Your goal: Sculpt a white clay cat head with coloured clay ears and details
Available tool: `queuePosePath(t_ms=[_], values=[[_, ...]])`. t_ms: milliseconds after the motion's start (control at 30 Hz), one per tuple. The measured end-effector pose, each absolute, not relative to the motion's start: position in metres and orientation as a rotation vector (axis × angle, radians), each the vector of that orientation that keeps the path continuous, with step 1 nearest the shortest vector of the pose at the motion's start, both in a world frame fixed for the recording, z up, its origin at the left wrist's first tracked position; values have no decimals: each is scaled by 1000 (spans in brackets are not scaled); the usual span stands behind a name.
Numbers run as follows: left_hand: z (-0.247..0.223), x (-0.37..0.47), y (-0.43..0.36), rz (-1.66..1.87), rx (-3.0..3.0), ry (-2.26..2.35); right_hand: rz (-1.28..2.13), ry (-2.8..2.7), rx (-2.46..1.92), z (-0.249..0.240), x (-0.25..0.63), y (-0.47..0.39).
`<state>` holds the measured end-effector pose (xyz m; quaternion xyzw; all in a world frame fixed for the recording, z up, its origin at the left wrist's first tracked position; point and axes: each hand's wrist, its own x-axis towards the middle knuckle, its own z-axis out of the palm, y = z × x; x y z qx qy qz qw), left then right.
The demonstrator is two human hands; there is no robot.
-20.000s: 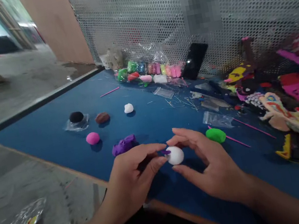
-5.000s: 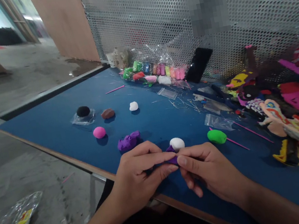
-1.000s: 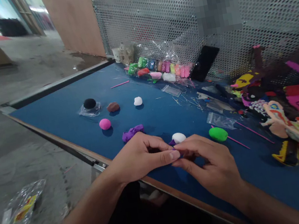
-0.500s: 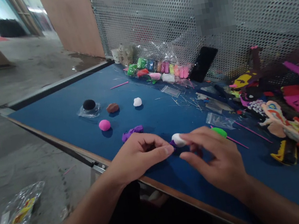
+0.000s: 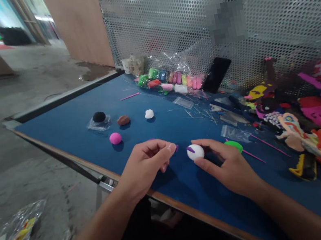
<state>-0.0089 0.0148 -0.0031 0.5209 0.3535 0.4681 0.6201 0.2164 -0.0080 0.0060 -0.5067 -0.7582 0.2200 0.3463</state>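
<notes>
Between the thumb and fingers of my right hand (image 5: 228, 162) is a white clay ball (image 5: 196, 153) with a small purple piece stuck on its left side. My left hand (image 5: 148, 165) is closed in a pinch, and a bit of purple clay (image 5: 177, 148) pokes out past its fingertips. The two hands are a short way apart above the blue table. Behind my left hand, most of a larger purple clay lump (image 5: 151, 139) is hidden. A green clay piece (image 5: 234, 146) on a pink stick lies just beyond my right hand.
Pink (image 5: 115, 138), brown (image 5: 123, 120), black (image 5: 98, 117) and white (image 5: 149, 114) clay lumps lie to the left on the table (image 5: 65, 124). Packaged clay (image 5: 172, 78) and a phone (image 5: 217, 74) are along the mesh wall. Clay figures and a yellow-black cutter (image 5: 304, 168) sit at right.
My hands have separated, and the purple clay between them has parted. A purple piece stays on the white ball, which my right hand now grips; the rest is in my left fingers.
</notes>
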Motion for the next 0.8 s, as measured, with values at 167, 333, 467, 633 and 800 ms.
queuePosePath(t_ms=[167,333,467,633,800], values=[[-2,-6,16,1099,1141,817,1303,-1599,-1119,7,207,-16],[4,-4,17,1135,1008,783,1609,-1311,-949,-2,204,-15],[16,-2,17,982,1136,832,1680,-1232,-894,-3,204,-15],[36,0,22,704,1436,876,1703,-1259,-885,-6,205,-15],[44,-3,29,557,1615,898,1704,-1343,-884,-6,205,-15]])
